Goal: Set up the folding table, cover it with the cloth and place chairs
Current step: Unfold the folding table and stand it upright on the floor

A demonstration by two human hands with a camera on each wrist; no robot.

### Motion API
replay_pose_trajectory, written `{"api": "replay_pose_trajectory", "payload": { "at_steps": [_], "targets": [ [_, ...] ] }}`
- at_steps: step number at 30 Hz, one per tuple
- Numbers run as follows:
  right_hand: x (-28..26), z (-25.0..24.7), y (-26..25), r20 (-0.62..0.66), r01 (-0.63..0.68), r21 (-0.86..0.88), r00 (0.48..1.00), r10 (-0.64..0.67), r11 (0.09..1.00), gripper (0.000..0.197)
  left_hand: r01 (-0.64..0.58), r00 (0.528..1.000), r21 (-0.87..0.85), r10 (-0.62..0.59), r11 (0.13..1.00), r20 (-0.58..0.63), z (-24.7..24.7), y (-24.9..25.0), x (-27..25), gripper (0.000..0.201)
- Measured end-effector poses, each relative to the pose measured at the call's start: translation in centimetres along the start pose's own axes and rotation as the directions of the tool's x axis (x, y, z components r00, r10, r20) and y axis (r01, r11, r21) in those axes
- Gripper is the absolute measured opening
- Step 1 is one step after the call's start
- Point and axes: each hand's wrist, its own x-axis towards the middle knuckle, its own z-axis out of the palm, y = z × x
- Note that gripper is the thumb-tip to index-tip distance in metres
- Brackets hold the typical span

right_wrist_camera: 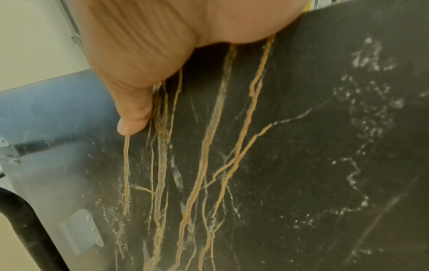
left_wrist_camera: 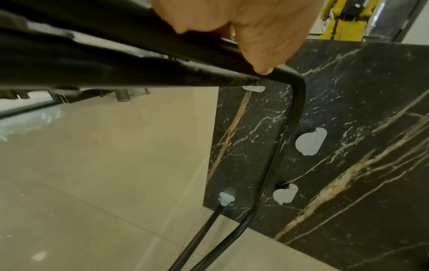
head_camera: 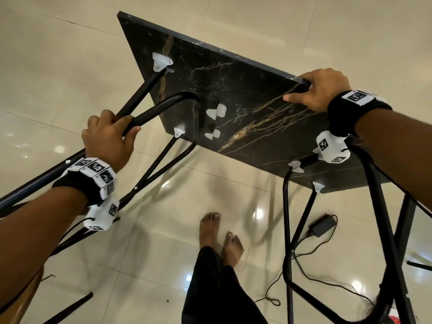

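The folding table's top [head_camera: 236, 94] is black with gold marble veins and is held tilted above the floor, underside towards me, with white plastic clips [head_camera: 216, 111] on it. My left hand [head_camera: 109, 136] grips a black tubular leg frame [head_camera: 161, 106] that stands out from the top; the left wrist view shows my fingers [left_wrist_camera: 255, 36] wrapped round that tube [left_wrist_camera: 294, 102]. My right hand [head_camera: 320, 88] grips the top's far right corner, thumb lying on the underside [right_wrist_camera: 132, 110]. A second leg frame [head_camera: 286, 220] hangs at the right. No cloth or chairs are in view.
Glossy cream floor tiles [head_camera: 70, 66] lie all round. My bare feet [head_camera: 219, 232] stand under the table. A black power adapter [head_camera: 322, 224] with a trailing cable lies on the floor at the right. A person in yellow [left_wrist_camera: 345, 18] stands beyond the table.
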Motion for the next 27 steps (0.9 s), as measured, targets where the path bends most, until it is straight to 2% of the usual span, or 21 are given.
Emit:
{"api": "replay_pose_trajectory", "payload": {
  "at_steps": [5,10,17,23,27],
  "targets": [
    [-0.5,-0.1,1.6,-0.022,0.011,0.008,1.0,-0.01,1.0,0.039,0.05,0.996,-0.093,-0.042,0.994,0.082,-0.1,3.8,1.4,0.036],
    [-0.8,0.3,3.7,-0.065,0.052,0.007,0.997,-0.052,0.999,0.048,0.153,0.98,-0.083,-0.14,0.985,0.145,0.0,5.9,2.9,0.033],
    [-0.8,0.1,4.8,-0.103,0.088,0.013,0.991,-0.086,0.996,0.067,0.152,0.983,-0.094,-0.141,0.984,0.116,0.2,6.8,3.8,0.032],
    [-0.5,0.0,4.7,-0.083,0.084,0.012,0.993,-0.083,0.996,0.054,0.158,0.985,-0.13,-0.147,0.979,0.093,0.2,6.4,3.8,0.032],
    [-0.4,0.1,5.0,-0.08,0.092,0.017,0.993,-0.09,0.996,0.055,0.136,0.99,-0.121,-0.131,0.983,0.049,0.5,6.4,3.8,0.033]
  ]
}}
